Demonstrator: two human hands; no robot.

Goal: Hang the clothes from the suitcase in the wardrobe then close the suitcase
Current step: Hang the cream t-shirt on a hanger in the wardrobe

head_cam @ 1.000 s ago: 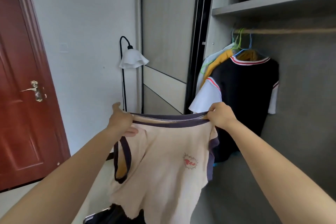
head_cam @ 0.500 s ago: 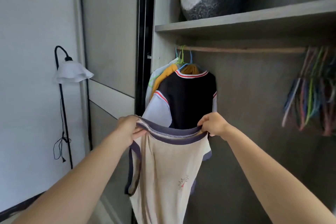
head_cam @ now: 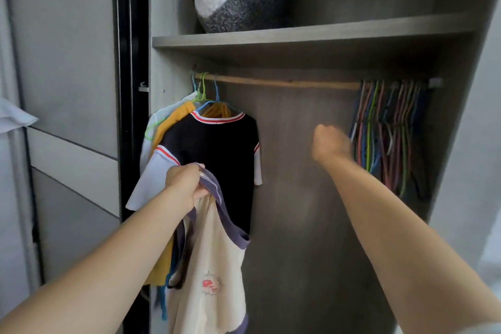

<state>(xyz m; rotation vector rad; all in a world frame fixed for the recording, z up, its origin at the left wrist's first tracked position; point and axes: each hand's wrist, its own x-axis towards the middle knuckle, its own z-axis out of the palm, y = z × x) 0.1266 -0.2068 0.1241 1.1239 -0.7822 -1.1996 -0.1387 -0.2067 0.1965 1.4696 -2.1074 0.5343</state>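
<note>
The left arm runs up from the lower left edge. The left hand (head_cam: 185,184), well below the left end of the wardrobe rail (head_cam: 279,83), has its fingers and thumb curled tight round the purple collar of a cream T-shirt (head_cam: 214,266). The right arm stretches up from the lower right edge, nearly straight, with the right hand (head_cam: 329,144) higher, just below the rail's right half, blurred and apparently curled on nothing.

left hand (head_cam: 187,184): grips cream shirt (head_cam: 217,266) by collar
right hand (head_cam: 330,144): blurred, fingers curled, near empty hangers (head_cam: 390,138)
rail (head_cam: 284,83): black shirt (head_cam: 214,160) hanging
</note>
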